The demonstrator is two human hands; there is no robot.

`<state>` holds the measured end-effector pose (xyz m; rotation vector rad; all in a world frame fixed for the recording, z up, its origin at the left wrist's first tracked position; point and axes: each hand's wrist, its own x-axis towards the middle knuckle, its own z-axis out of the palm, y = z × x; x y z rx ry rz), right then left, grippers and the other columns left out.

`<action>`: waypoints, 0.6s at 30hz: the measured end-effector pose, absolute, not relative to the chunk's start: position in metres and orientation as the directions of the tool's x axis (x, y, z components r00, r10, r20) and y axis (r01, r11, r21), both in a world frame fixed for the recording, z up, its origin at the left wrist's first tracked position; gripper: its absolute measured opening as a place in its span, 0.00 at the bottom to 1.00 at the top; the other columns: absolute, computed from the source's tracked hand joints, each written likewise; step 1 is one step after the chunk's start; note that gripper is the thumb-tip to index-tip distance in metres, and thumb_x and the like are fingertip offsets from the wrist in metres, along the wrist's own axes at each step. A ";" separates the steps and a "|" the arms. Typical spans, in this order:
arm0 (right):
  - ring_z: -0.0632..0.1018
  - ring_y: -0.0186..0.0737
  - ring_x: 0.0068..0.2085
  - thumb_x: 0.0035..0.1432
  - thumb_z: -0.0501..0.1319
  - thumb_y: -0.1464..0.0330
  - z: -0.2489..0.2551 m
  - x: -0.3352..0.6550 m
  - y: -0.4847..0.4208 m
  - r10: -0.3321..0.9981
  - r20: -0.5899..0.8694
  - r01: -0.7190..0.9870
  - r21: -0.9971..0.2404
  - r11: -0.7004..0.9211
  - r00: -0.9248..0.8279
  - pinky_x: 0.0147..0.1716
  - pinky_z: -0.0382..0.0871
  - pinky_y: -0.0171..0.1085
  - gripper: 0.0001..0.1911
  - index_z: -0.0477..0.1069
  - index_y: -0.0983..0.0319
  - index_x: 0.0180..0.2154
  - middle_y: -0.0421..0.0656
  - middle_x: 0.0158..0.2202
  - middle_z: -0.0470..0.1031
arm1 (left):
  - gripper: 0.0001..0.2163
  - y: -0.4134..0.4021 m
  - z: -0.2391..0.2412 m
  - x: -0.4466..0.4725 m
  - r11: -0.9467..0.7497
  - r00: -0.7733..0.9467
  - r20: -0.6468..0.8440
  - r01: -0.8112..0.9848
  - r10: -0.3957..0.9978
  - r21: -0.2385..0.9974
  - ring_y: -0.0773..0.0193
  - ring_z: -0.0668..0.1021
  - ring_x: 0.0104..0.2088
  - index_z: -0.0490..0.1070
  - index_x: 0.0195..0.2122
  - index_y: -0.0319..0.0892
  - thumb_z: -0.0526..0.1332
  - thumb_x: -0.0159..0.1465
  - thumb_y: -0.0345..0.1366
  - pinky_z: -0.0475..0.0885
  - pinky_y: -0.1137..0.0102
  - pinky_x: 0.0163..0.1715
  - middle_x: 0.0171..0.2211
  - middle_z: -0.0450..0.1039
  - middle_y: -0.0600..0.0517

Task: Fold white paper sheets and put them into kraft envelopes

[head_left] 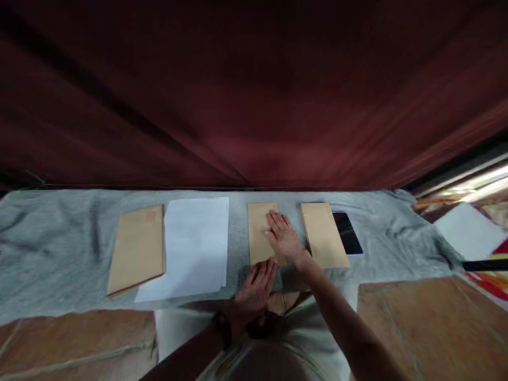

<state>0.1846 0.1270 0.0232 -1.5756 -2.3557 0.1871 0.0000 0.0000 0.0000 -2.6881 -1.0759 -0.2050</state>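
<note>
A brown paper envelope (260,235) lies on the grey cloth in front of me. My right hand (284,236) rests flat on its right half, fingers stretched out. At its near edge my left hand (256,290) touches the paper with extended fingertips; neither hand grips anything. To the right is a stack of brown envelopes (325,235), with a dark phone (347,233) beside it, partly covered. On the left, white paper sheets (196,243) lie next to another brown envelope stack (138,246), which overlaps their edge.
The grey cloth (51,248) runs along the foot of a dark red curtain-like surface (254,106). Brown tiles (432,328) show on the near side. At the far right lie a white sheet-like item (470,230) and colourful printed material (492,280).
</note>
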 end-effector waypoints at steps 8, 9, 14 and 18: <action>0.57 0.46 0.72 0.73 0.49 0.63 0.020 0.189 0.046 0.923 0.152 0.877 -0.290 0.384 -0.353 0.70 0.53 0.51 0.30 0.51 0.64 0.71 0.49 0.72 0.54 | 0.30 -0.001 0.001 0.001 -0.697 0.701 0.184 0.710 0.689 -0.096 0.50 0.67 0.65 0.62 0.67 0.35 0.50 0.72 0.52 0.58 0.55 0.65 0.67 0.64 0.40; 0.58 0.45 0.72 0.73 0.48 0.64 0.021 0.189 0.037 0.927 0.148 0.878 -0.297 0.374 -0.345 0.70 0.52 0.50 0.29 0.51 0.64 0.71 0.49 0.72 0.54 | 0.30 -0.001 0.000 0.001 -0.700 0.703 0.183 0.709 0.688 -0.091 0.49 0.67 0.65 0.63 0.67 0.34 0.51 0.71 0.51 0.58 0.55 0.65 0.66 0.65 0.40; 0.58 0.44 0.71 0.74 0.46 0.65 0.020 0.186 0.025 0.935 0.158 0.882 -0.313 0.352 -0.317 0.70 0.52 0.49 0.27 0.53 0.62 0.71 0.46 0.72 0.55 | 0.31 -0.002 -0.004 0.001 -0.703 0.704 0.186 0.706 0.685 -0.084 0.49 0.67 0.65 0.61 0.68 0.33 0.53 0.70 0.50 0.57 0.55 0.66 0.66 0.64 0.38; 0.59 0.45 0.71 0.74 0.46 0.65 0.014 0.185 0.058 0.945 0.193 0.892 -0.325 0.315 -0.263 0.70 0.52 0.51 0.27 0.55 0.63 0.70 0.47 0.71 0.57 | 0.32 -0.001 -0.003 0.001 -0.697 0.698 0.195 0.712 0.689 -0.086 0.49 0.67 0.65 0.59 0.69 0.34 0.53 0.71 0.51 0.58 0.55 0.65 0.68 0.61 0.39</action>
